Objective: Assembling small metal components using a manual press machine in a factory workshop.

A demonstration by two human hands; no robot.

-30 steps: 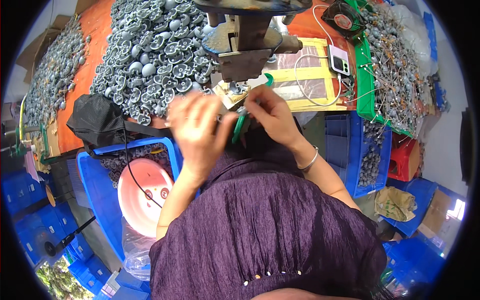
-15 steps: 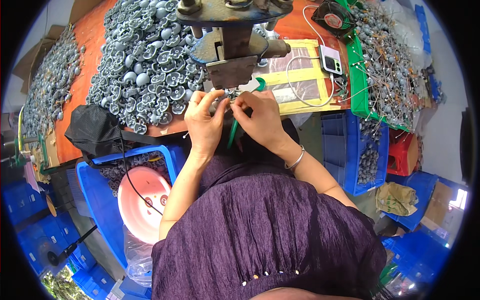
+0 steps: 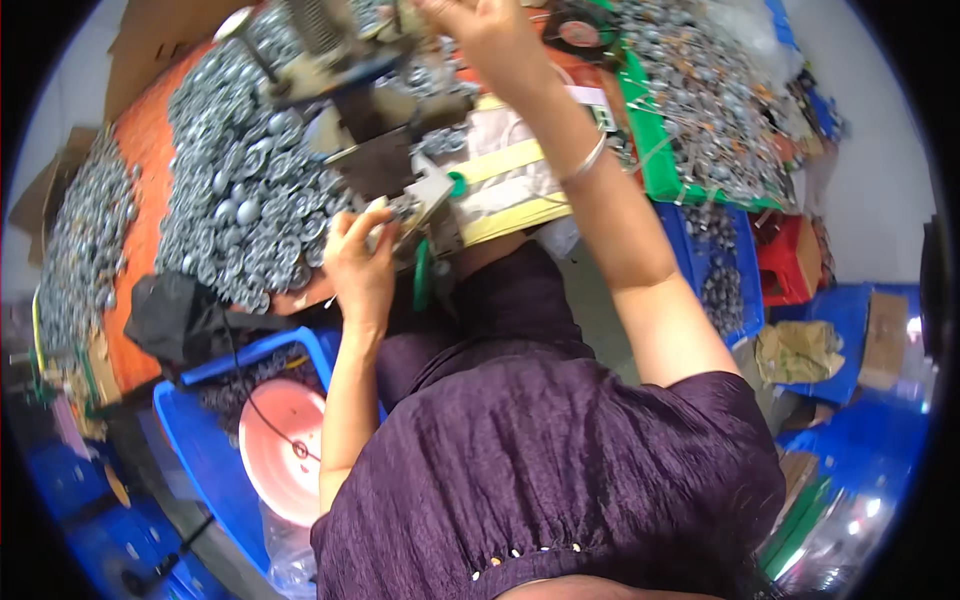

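At the front of the metal press (image 3: 375, 165), my left hand (image 3: 360, 275) has its thumb and fingers pinched together just below the tool head. Whatever they hold is too small and blurred to name. My right hand (image 3: 490, 45) is raised beside the upper part of the press, its arm stretched forward. Its fingertips run past the upper picture edge and are smeared, so their grip is hidden. A green strip or handle (image 3: 421, 275) hangs under the press near my left hand. Left of the press lies a big heap of grey plastic domed parts (image 3: 240, 200).
A green-rimmed tray (image 3: 650, 160) of wired parts stands at right, above a blue crate (image 3: 690, 270). At lower left, a blue bin (image 3: 215, 450) holds a pink basin (image 3: 275, 440). A black bag (image 3: 175, 320) hangs at the orange table's edge (image 3: 140, 270).
My right hand has left the front of the press and risen up and forward beside its top. My left hand stays at the tool head, still pinched. The view has shifted and tilted.
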